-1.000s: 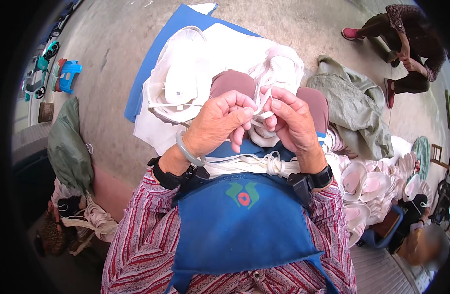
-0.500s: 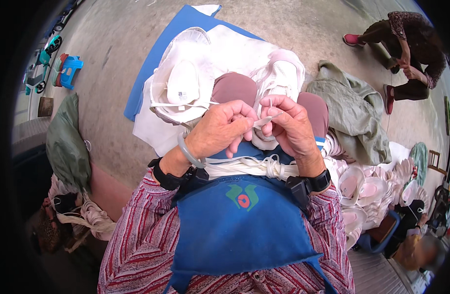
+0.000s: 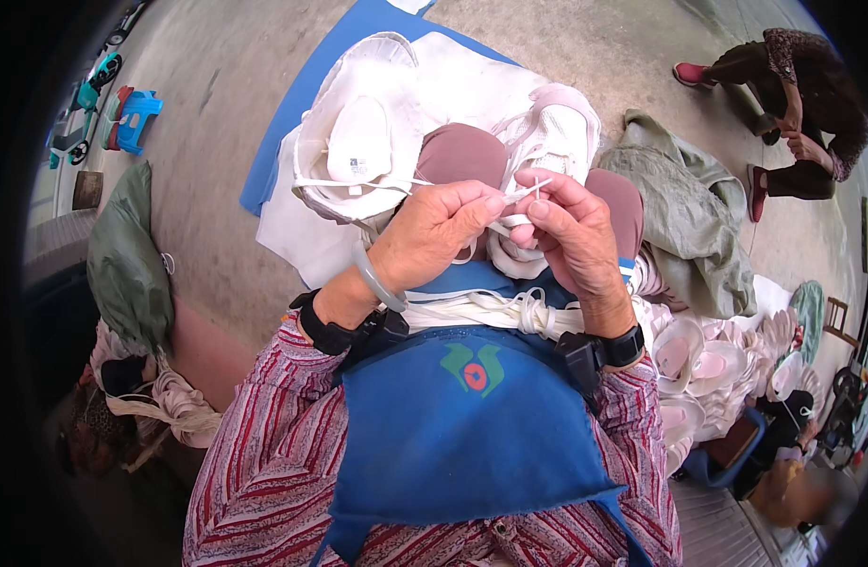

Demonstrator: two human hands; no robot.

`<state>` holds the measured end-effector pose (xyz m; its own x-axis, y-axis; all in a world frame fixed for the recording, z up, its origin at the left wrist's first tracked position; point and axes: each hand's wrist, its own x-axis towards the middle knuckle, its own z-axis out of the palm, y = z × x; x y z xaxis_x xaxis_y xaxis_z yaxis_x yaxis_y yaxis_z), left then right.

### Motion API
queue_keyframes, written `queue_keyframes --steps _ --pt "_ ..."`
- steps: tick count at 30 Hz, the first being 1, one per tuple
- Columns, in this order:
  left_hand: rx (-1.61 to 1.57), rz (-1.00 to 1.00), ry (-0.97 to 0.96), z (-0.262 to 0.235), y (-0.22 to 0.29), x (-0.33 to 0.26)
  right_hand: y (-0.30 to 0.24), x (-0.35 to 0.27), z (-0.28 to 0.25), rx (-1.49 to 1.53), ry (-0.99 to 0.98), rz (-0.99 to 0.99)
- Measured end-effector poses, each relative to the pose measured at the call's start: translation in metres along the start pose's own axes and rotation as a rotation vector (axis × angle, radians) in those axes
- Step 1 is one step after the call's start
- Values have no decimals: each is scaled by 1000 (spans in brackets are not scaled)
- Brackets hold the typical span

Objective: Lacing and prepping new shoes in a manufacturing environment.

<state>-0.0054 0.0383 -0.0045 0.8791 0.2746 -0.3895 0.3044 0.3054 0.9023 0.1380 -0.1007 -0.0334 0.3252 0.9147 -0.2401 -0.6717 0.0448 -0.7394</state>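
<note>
We see little change from half a second back: both hands have stayed raised over the lap, though the white shoe upper on the left now lies a bit more tilted toward us.

Nearest to us, a bundle of white laces (image 3: 510, 310) lies across the blue apron (image 3: 462, 425), partly hidden under the wrists. Above it, our left hand (image 3: 432, 236) is closed, thumb and forefinger pinching a thin white lace (image 3: 521, 192). Our right hand (image 3: 571, 236) is closed too, its fingertips pinching the same lace just beside the left ones, so the two hands nearly touch. We cannot make out how the lace runs between the fingers; it is too thin and mostly covered.

Just behind the hands, a white shoe (image 3: 555, 132) rests on our knees, its lower half hidden by the right hand. To its left lies a white shoe upper (image 3: 358, 142), sole side showing, on a white cloth over a blue mat (image 3: 358, 47) on the floor.

Farther off at the right, a grey-green garment (image 3: 689, 217) lies crumpled, and beyond it another person (image 3: 793, 104) crouches, cut off by the picture's rim.
</note>
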Motion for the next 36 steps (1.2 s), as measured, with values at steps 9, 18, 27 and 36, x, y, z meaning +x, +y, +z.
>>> queue_keyframes --steps 9,18,27,36 --pt "253 235 133 3 -2 5 2 1 2 -51 29 -33" --pt "138 41 -7 4 -2 2 4 1 2 -191 79 -94" --pt "215 163 -71 10 14 -5 -10 -7 8 -594 222 -297" --pt "-128 328 99 -13 37 -9 14 -18 -18 -1482 443 -396"
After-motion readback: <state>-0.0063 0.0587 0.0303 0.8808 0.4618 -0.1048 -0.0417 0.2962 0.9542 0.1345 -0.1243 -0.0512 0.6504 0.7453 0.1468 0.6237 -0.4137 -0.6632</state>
